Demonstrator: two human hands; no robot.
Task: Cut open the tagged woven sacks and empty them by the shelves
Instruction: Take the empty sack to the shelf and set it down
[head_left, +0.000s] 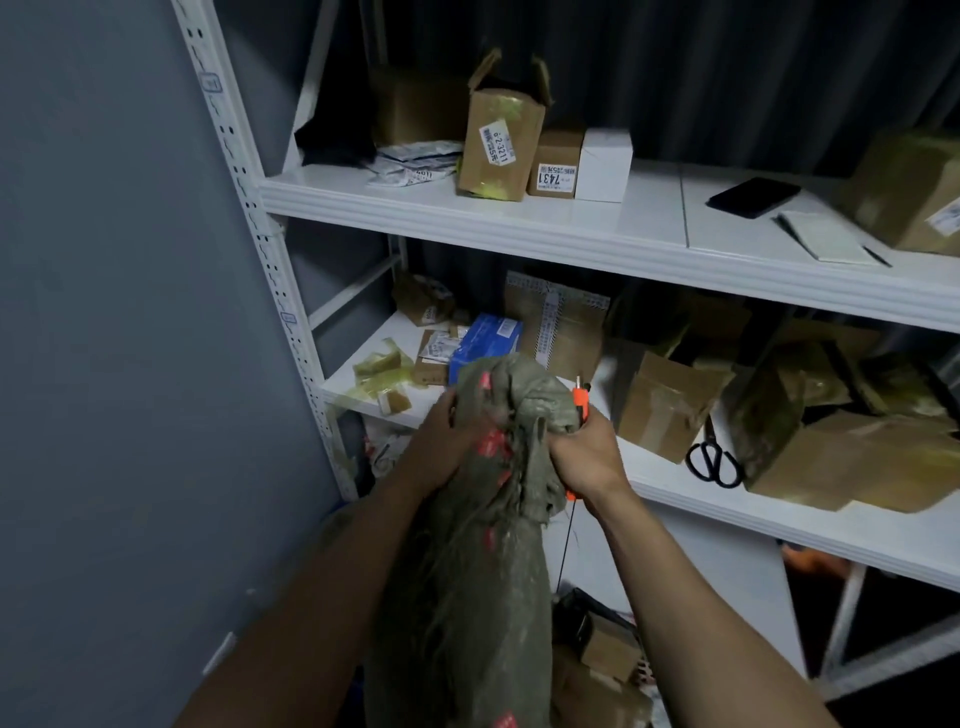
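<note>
White metal shelves (467, 218) stand against a dark curtain, and a grey wall (104, 312) is on the left. A person holds a woven sack (467, 597) up in front of the left end of the shelves. The sack is grey-green with small red marks on it. Its top is all bunched up, about as high as the middle shelf, and the rest hangs down between the two arms.

The left hand (441, 441) is closed tight on the left side of the bunched top. The right hand (587, 457) is closed on the right side of the bunch, and it also has an orange cutter (581, 400) in its fist. The cutter sticks out above and below the hand.

On the top shelf stand a tall open cardboard box (501, 135), a small brown box (556, 163) and a white box (604, 163), all close together. Farther right lie a black phone (753, 196) and a notebook (826, 236).

On the middle shelf there is a blue box (485, 340) just behind the sack top. Black scissors (714, 460) lie to the right of the right hand, between taped brown boxes (660, 405). More boxes sit low down beside the sack.
</note>
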